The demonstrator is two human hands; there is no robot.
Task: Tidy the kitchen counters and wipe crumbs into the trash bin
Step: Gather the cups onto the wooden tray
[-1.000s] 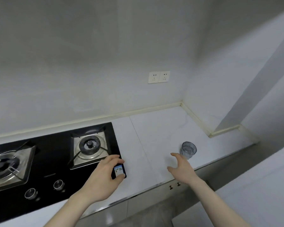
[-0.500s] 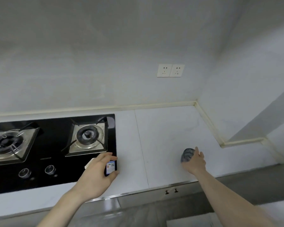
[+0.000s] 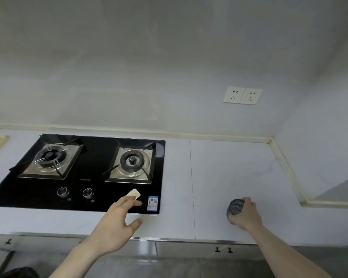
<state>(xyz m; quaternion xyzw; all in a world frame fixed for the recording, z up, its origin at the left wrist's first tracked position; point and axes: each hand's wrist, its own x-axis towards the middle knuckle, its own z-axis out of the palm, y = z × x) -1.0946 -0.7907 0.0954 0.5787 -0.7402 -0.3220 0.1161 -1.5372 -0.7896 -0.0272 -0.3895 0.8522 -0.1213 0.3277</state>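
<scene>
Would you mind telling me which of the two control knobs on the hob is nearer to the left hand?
The right-hand knob. It sits between the other knob and the left hand, whose fingers reach over the hob's front edge.

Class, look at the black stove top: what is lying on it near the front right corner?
On the stove, a pale yellowish flat piece lies just beyond the left hand, whose fingers cover its near end. A blue sticker sits at the corner. What the piece is cannot be told.
</scene>
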